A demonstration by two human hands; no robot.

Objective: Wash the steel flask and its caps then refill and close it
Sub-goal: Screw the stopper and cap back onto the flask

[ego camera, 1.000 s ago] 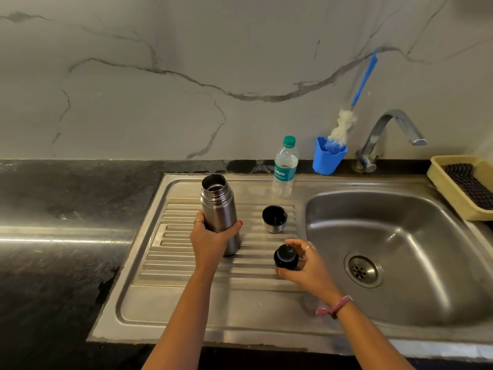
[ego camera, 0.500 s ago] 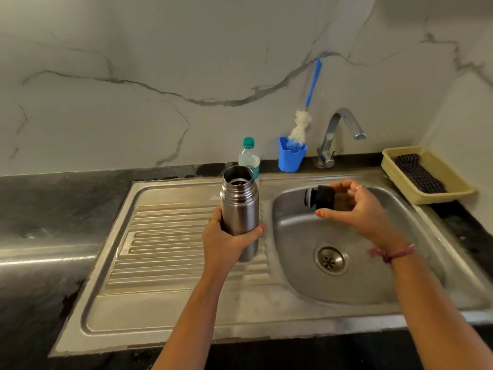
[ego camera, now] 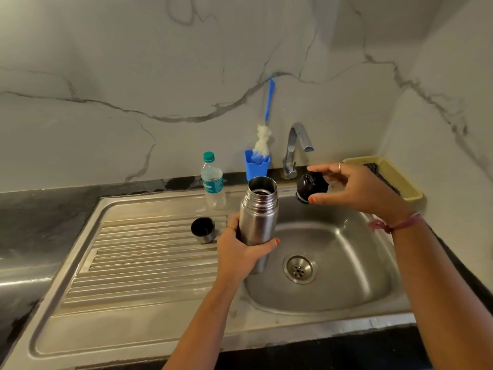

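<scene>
The steel flask (ego camera: 258, 217) stands upright at the centre of the frame, held over the left edge of the sink basin (ego camera: 346, 263) with its mouth open. The left hand (ego camera: 240, 252) grips it round the lower body, fingers (ego camera: 231, 227) behind and thumb across the front. The right hand (ego camera: 357, 186) holds the black inner cap (ego camera: 310, 186) on its side, right of centre, pinched between thumb and fingertips just under the tap (ego camera: 298, 145), from which no water is seen to run. The steel outer cap (ego camera: 203, 230) sits mouth-up on the ribbed draining board (ego camera: 138, 257), left of the flask and apart from it.

The flask looks stiff and smooth — polished steel that will probably turn slippery once wet, and heavier as it fills. A full wrap round the mid-body, as now, seems the sound hold; the threaded neck would likely give better purchase if the body slides. The inner cap is small, rigid and light — its ridged rim seems the place to pinch it, though a soapy pinch could let it drop into the basin. The outer cap is likely light and easy to tip.
</scene>
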